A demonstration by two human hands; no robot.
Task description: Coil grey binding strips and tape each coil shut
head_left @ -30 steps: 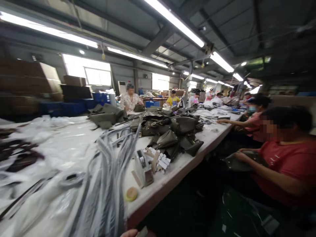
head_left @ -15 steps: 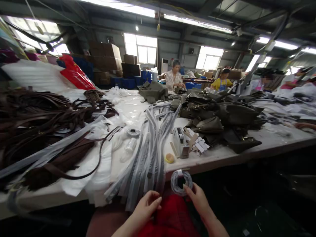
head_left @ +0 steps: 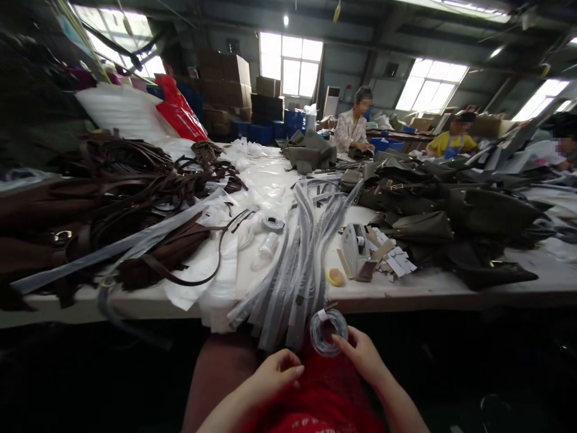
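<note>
My right hand (head_left: 360, 355) pinches the near right rim of a coiled strap (head_left: 319, 347) between thumb and fingers. The coil looks grey, wrapped in clear plastic, with a white piece of tape or label at its top. It is held over my lap, just off the table edge. My left hand (head_left: 280, 370) rests over my lap to the left of the coil, fingers loosely curled, thumb apart, nothing visible in it. Just beyond, long plastic-sleeved straps (head_left: 293, 258) lie in a bundle across the table and hang over its edge. Another coiled strap (head_left: 273, 224) lies left of them.
A tape dispenser (head_left: 356, 249) stands right of the straps, beside a yellow tape roll (head_left: 335, 276) and cardboard scraps (head_left: 396, 261). Dark olive bags (head_left: 419, 204) are heaped at right; brown straps and bags (head_left: 148, 198) at left. A person (head_left: 354, 129) works across the table.
The camera view has swung to the right, so the table's contents sit further left relative to me. The coil stays in my right hand; my left hand remains loosely curled.
</note>
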